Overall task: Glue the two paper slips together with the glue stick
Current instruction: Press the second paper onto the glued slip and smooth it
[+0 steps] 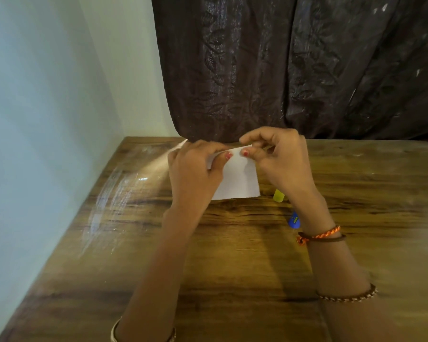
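Both hands, left hand (195, 169) and right hand (279, 159), pinch the white paper slips (237, 181) above the wooden table (232, 243); uneven thumb pressure could shift them and glue them crooked

The left hand (193, 169) covers the left part of the white paper (240, 178), so whether one slip or two lie there cannot be told, and the top edge is hidden under the fingertips of both hands. The right hand (279, 159) and its wrist hide most of the glue stick (294, 220); only a yellow end and a blue bit show on either side of the forearm. The worktop (232, 267) is cut off by the lower and right edges, as are both forearms.
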